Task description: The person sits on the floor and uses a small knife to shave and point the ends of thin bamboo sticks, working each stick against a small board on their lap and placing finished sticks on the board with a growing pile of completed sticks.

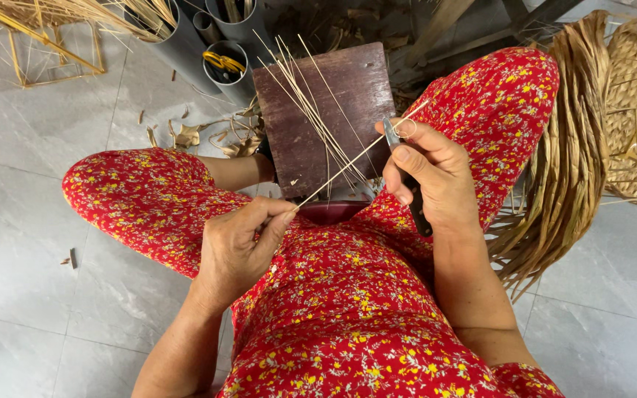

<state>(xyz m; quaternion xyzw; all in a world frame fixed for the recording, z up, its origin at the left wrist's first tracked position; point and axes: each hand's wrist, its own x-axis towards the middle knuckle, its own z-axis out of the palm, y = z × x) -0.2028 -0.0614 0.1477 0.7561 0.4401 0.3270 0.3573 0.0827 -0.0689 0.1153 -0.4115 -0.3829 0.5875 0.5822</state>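
My left hand [241,243] pinches the near end of a thin pale bamboo strip [348,166] that runs up to the right. My right hand [425,177] grips a dark-handled knife [407,180], its blade end against the strip near my thumb, where a thin shaving curls. Several more thin strips [311,110] lie fanned over a dark wooden block [348,81] in front of me. I sit on the floor with knees spread, in red flowered trousers [333,295].
Grey pipes [223,44], one holding yellow-handled scissors, stand behind the block. Dried leaf bundles [569,147] and a woven mat [635,88] lie at right. Straw frames [38,37] and leaf scraps [215,136] lie on the grey tiled floor [23,258] at left.
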